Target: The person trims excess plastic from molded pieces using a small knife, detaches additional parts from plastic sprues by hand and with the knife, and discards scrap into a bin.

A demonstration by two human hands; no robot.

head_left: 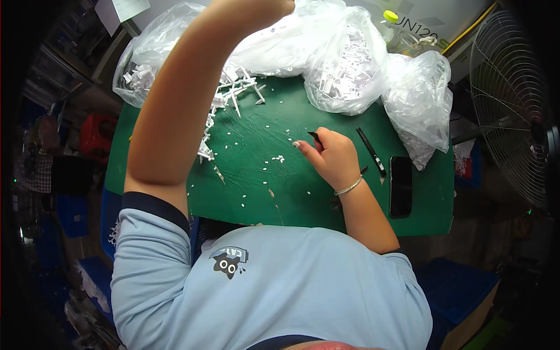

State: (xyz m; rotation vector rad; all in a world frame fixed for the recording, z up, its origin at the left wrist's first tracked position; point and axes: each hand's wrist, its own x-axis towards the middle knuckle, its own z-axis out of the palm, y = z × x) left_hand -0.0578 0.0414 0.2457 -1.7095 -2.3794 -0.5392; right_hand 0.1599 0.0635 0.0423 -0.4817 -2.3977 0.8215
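My left arm reaches up across the view, and my left hand [271, 10] is cut off by the top edge, so its fingers are hidden. Over the right half of the green table [251, 198], my right hand [338, 154] is closed round a slim dark tool [315, 136]. Only its dark tip shows past the fingers, so I cannot make out its kind. Small white plastic bits [279, 158] lie scattered left of that hand. A pile of white plastic sprue pieces [233, 93] sits beyond, partly behind my left forearm.
Clear plastic bags of white parts [344, 64] line the table's far side, with another bag [417, 99] at the right. A black pen-like tool [371, 153] and a phone [401, 186] lie right of my right hand. A fan [513, 111] stands beyond the right edge.
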